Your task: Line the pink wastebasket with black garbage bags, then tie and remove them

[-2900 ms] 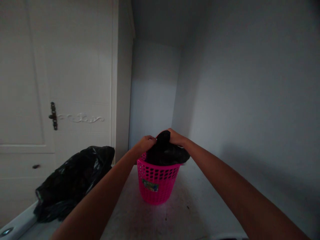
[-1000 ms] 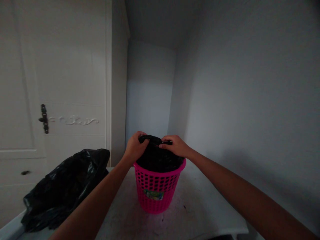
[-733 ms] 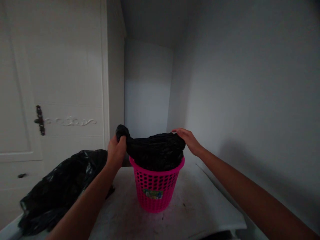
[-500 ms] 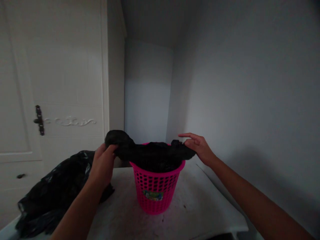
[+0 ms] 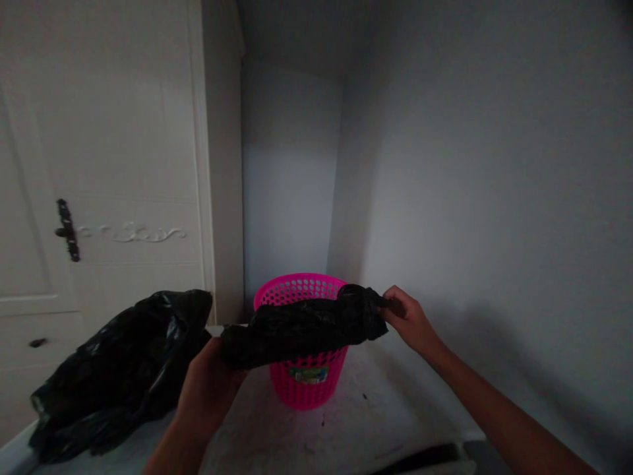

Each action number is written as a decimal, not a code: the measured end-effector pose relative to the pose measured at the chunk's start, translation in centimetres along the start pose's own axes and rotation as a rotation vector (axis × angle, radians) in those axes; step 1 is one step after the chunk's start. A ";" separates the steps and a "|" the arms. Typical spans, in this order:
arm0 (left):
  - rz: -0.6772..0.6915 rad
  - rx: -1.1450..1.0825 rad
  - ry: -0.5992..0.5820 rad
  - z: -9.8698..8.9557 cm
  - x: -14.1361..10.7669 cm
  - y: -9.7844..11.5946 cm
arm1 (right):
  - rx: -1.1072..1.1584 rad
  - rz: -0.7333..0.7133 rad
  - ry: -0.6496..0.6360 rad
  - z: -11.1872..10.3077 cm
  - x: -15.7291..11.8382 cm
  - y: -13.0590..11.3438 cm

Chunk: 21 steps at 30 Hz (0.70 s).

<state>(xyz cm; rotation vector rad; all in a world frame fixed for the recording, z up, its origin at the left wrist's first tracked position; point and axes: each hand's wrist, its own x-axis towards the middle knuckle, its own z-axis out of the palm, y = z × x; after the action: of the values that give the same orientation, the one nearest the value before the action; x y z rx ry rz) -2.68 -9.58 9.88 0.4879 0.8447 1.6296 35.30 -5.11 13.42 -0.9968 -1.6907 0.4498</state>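
A black plastic bag (image 5: 306, 326) is stretched in a gathered band between my two hands, in front of a pink basket (image 5: 304, 389) with a holed wall. My left hand (image 5: 210, 379) is closed on the bag's left end, its fingertips partly hidden behind the plastic. At the other end, my right hand (image 5: 405, 315) pinches a twisted corner between thumb and fingers. The bag covers the near part of the basket's rim, while the far rim shows above it. The basket stands upright and bears a small coloured label.
A second crumpled black bag (image 5: 123, 376) lies on the left of the white tabletop (image 5: 277, 448). Behind it stands a white cupboard (image 5: 133, 152) with a dark handle (image 5: 68, 231). A grey wall (image 5: 469, 165) bounds the right side.
The black bag has come out of the basket mouth and toward me, uncovering the far rim. My left hand has moved lower and nearer; my right hand has shifted slightly right and down.
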 end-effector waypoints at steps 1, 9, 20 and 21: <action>-0.047 -0.011 -0.027 0.2 0.8 -0.6 | 0.013 0.026 0.031 0.3 0.0 0.7; 0.166 0.091 -0.071 -1.0 1.6 -2.1 | -0.110 -0.119 -0.038 0.1 -1.6 2.1; 0.141 0.135 -0.083 1.3 0.2 1.0 | -0.072 -0.066 0.058 0.9 2.4 -1.5; 0.127 0.134 -0.109 1.4 0.4 1.3 | -0.058 -0.027 0.014 0.8 3.1 -1.6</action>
<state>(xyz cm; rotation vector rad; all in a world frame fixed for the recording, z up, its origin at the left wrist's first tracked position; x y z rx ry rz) -2.58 -8.88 11.71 0.7309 0.8591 1.6521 33.72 -3.46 16.12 -1.0154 -1.7108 0.3767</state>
